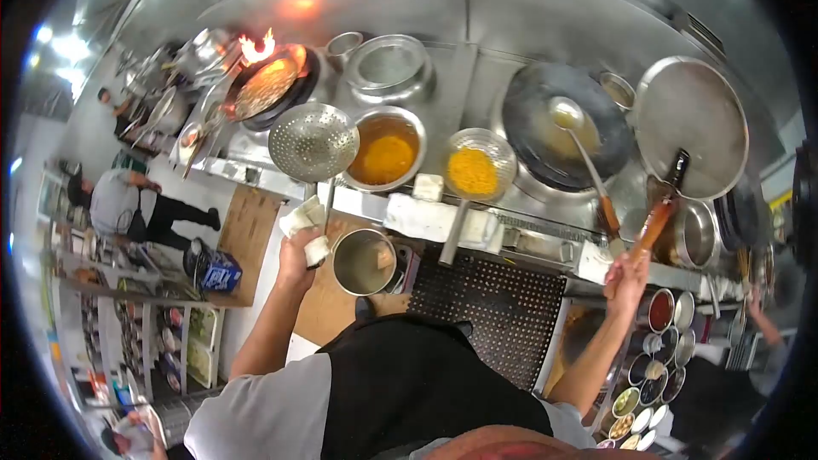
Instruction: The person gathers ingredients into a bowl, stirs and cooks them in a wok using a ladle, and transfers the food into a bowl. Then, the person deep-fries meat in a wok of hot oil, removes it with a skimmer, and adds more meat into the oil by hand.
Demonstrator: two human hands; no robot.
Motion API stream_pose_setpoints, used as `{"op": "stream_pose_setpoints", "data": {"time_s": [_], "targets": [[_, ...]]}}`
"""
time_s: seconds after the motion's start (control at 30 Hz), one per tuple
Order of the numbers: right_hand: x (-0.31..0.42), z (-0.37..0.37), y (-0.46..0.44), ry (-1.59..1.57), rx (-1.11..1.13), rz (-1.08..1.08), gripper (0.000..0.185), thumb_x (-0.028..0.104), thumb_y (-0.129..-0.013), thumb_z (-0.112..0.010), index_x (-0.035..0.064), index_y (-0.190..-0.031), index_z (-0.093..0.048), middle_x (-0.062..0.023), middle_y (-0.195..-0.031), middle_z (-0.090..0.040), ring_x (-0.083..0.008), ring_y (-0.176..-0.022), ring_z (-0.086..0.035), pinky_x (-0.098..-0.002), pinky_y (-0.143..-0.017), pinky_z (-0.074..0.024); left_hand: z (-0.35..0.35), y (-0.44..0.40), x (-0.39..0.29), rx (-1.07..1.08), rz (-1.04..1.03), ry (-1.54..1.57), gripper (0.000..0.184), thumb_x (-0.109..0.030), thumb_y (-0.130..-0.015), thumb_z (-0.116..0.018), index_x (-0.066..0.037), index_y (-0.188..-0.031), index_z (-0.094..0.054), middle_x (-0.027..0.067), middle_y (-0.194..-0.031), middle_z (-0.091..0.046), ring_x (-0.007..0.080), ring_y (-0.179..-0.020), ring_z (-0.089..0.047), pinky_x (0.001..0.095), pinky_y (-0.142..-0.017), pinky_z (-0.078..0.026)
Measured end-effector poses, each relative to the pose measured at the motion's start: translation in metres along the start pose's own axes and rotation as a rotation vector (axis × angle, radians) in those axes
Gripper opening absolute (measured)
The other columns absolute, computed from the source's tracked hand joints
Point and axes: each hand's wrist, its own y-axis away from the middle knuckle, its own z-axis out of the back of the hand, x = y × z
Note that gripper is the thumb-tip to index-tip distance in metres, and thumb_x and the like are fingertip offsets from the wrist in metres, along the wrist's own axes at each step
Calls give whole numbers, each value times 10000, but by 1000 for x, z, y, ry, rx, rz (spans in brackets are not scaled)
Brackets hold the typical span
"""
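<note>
My left hand [296, 262] is closed on a folded white cloth [300, 218] and the handle of a perforated skimmer [313, 141]. The skimmer's round bowl is beside a metal basin of amber liquid [414, 138]. Fingers wrapped, my right hand [626, 279] grips the lower end of a brown wooden handle [654, 223]; the dark far end of that tool is unclear. Just left of this hand ends the handle of a ladle [585, 153], whose bowl is in a black wok [524, 123]. A strainer [503, 149] with yellow food lies between basin and wok.
Flames rise at a second wok [266, 89] on the far left. A large round pan [690, 128] leans at the right. Below the counter stands a metal pot [348, 268] near my feet. Ingredient bowls [661, 311] line the right side. Another person [123, 200] stands at the left.
</note>
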Motion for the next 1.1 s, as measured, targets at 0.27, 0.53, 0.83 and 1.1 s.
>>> {"op": "stream_pose_setpoints", "data": {"time_s": [0.27, 0.53, 0.83, 1.1], "targets": [[-36, -336, 66, 307, 629, -61, 334, 83, -1000, -562, 65, -1325, -487, 19, -671, -506, -81, -439, -452, -243, -388, -365, 182, -26, -37, -123, -73, 72, 279, -99, -840, -654, -28, -1107, -615, 18, -840, -614, 134, -642, -594, 302, -542, -480], [-119, -743, 84, 929, 764, 337, 292, 191, -978, -591, 13, -1206, -556, -194, -913, -664, -304, -874, -677, -460, -766, -518, 423, -135, -59, -153, 22, -126, 493, -83, -763, -653, -2, -1249, -626, 19, -901, -622, 127, -709, -628, 291, -593, -538], [-207, -989, 72, 1237, 866, -83, 119, 143, -954, -584, 74, -1034, -529, -71, -693, -596, -217, -490, -588, -419, -392, -454, 566, -148, -89, -158, 79, -89, 559, -64, -742, -710, 34, -1285, -617, 49, -1010, -671, 155, -865, -643, 321, -754, -544], [-245, -1015, 181, 527, 996, -649, 78, 122, -989, -579, 145, -975, -505, 32, -642, -495, -96, -454, -463, -301, -391, -397, 596, -159, -109, -195, 134, -14, 414, -42, -782, -726, 27, -1182, -646, 29, -913, -664, 134, -767, -623, 312, -691, -522]]}}
